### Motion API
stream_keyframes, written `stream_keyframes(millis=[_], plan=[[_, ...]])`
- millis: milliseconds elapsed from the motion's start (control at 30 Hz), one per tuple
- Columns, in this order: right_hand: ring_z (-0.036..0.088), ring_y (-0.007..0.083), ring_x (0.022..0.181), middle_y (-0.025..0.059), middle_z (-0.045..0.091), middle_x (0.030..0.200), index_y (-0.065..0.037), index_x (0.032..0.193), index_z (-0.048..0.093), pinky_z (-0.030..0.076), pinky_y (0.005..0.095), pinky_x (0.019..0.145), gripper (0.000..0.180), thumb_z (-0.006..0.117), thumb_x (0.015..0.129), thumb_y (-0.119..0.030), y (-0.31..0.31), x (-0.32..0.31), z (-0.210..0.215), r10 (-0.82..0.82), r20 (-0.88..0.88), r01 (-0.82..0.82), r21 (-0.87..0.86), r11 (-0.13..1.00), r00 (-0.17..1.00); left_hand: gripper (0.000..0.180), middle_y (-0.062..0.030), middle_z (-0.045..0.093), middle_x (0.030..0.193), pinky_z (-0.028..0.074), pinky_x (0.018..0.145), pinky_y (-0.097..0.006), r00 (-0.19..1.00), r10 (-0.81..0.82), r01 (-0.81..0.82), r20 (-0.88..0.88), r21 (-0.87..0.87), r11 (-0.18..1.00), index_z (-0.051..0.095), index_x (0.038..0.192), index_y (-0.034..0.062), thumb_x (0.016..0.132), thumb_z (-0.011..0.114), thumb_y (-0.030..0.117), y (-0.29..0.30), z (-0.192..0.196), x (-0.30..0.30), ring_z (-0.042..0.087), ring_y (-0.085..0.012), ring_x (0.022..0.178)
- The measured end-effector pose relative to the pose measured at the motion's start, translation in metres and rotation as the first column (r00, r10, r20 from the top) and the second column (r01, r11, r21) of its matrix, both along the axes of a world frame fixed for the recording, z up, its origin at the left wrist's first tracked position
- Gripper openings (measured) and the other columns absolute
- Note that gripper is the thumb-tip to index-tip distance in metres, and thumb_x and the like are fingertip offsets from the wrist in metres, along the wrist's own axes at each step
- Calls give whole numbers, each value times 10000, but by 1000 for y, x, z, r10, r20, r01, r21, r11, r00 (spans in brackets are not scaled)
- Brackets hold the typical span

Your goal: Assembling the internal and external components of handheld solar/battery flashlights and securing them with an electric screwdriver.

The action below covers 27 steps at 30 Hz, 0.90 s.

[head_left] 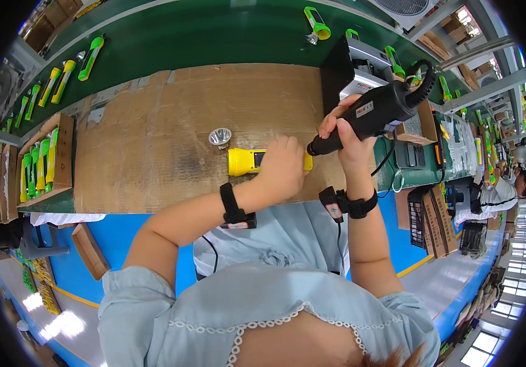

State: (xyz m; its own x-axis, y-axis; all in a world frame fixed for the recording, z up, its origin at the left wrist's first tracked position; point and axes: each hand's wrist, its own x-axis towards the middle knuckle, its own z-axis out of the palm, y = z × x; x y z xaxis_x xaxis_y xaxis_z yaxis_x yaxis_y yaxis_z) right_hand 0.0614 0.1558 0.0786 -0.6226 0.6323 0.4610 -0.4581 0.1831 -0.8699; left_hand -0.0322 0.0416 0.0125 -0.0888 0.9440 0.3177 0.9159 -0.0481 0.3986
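On the cardboard-covered bench lies a yellow flashlight body (239, 162), its wide open end toward the left. My left hand (281, 166) is closed over its handle and presses it against the cardboard. A shiny reflector head (219, 137) rests just behind the wide end. My right hand (351, 137) grips a black electric screwdriver (376, 111), held tilted with its cord end up to the right. The screwdriver's nose meets the flashlight's right end, beside my left fingers; whether the bit touches a screw is hidden.
A cardboard box (62, 153) of green and yellow flashlights stands at the left. Behind my right hand is a black and silver machine (361, 82). Along the back, a green conveyor belt (214, 30) carries several flashlights. The screwdriver's cable hangs at the right.
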Motion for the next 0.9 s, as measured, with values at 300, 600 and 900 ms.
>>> stream_keyframes(millis=[300,600,900], plan=[[562,201,600,81,543,696,14,1263,338,503,325,580,667,725,801,-273,-25,18,12,-110,-148,121,70,990,983,489,-134,520,957,379,789,-364,985,17,-4,-172,74,997,545,1070,-37,707,668,267,-9,-19,9,494,-272,905],[553,238,613,124,532,740,-3,1324,284,500,382,565,637,646,846,-219,8,43,57,-386,-329,452,153,879,862,504,-125,532,995,380,818,-360,989,-28,36,-147,56,998,529,1112,-23,733,661,282,-8,-14,7,499,-265,940],[590,228,580,136,597,713,35,1206,405,523,357,548,425,609,852,-81,56,39,72,-660,-366,736,118,666,656,478,-130,545,972,401,781,-409,978,-179,158,111,173,972,552,1064,34,655,735,202,-1,-5,-10,526,-310,911]])
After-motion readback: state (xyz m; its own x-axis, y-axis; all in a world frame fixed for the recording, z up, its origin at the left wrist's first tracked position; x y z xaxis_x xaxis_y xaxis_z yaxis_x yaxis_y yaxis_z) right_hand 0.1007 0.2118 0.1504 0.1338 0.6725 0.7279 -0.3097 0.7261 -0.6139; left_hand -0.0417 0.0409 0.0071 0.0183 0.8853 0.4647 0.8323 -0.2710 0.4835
